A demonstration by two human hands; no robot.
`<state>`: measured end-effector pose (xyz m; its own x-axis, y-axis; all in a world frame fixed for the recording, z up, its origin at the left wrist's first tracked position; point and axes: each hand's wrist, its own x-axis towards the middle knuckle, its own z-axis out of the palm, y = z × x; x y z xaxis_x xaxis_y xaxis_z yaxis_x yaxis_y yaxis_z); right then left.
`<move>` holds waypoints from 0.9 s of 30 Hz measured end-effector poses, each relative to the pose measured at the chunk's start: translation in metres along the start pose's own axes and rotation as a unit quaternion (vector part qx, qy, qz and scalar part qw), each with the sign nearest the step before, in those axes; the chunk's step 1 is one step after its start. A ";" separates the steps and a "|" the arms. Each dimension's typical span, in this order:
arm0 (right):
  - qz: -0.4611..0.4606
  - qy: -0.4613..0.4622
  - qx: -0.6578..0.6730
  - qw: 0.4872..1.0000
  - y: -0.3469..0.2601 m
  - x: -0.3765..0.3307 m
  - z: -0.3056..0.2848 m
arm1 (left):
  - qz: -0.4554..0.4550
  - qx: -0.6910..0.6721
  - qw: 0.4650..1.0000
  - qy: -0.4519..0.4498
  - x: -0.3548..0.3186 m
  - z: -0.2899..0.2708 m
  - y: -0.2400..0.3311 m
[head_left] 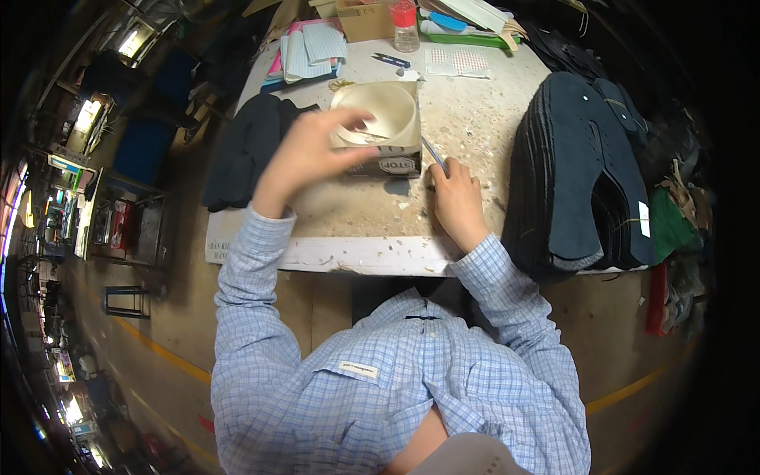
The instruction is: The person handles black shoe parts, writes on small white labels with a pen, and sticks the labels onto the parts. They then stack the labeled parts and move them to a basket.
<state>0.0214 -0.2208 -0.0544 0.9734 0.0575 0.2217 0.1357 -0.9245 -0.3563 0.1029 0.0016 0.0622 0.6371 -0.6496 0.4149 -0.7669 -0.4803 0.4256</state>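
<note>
print (397,165) on box (366,168), table edge (356,252), shirt label (359,370); writing (362,12) on carton (368,28)

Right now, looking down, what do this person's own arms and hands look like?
The left hand and right hand are both human and bare, with no gloves; the left one is blurred. Long, loose sleeves in light blue and white checks cover both arms down to the wrists, wrinkled along the forearms. No cables show on them.

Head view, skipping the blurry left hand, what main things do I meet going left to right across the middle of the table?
Low pile of dark pieces, open cardboard box, right hand holding a slim pen-like tool, tall stack of dark shoe-upper pieces.
</note>
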 end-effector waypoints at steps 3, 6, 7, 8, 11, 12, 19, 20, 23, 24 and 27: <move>0.005 0.043 0.071 0.997 0.008 0.003 0.005 | 0.052 0.177 0.980 -0.071 -0.009 0.026 0.000; 0.063 0.060 0.113 0.990 0.011 0.003 0.000 | 0.079 0.228 0.969 -0.054 -0.029 0.029 0.002; 0.060 0.080 0.147 0.984 0.011 0.003 -0.002 | 0.093 0.247 0.964 -0.038 -0.035 0.025 0.004; 0.061 0.087 0.165 0.981 0.009 0.004 -0.003 | 0.106 0.259 0.960 -0.021 -0.040 0.020 0.006; 0.064 0.094 0.222 0.968 0.004 0.005 -0.007 | 0.107 0.288 0.952 0.005 -0.048 -0.005 0.014; 0.066 0.092 0.242 0.964 0.001 0.005 -0.007 | 0.091 0.259 0.962 0.011 -0.046 -0.017 0.014; 0.015 0.098 0.324 0.941 -0.007 0.002 -0.007 | -0.044 0.150 0.987 0.037 0.000 -0.095 -0.033; -0.033 0.125 0.315 0.940 -0.006 0.002 -0.007 | -0.050 0.123 0.991 0.025 0.012 -0.102 -0.045; -0.093 0.145 0.297 0.939 -0.004 0.001 -0.006 | -0.042 0.142 0.989 0.009 0.054 -0.101 -0.080; -0.089 0.144 0.299 0.939 -0.003 0.001 -0.006 | -0.016 0.154 0.988 0.010 0.067 -0.095 -0.090; -0.068 0.145 0.325 0.932 -0.003 0.001 -0.005 | 0.010 0.205 0.978 -0.018 0.103 -0.066 -0.113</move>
<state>0.0211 -0.2201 -0.0487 0.8609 -0.0341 0.5076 0.4295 -0.4862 -0.7610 0.2601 0.0277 0.1099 0.6237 -0.6783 0.3885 -0.7506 -0.6585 0.0553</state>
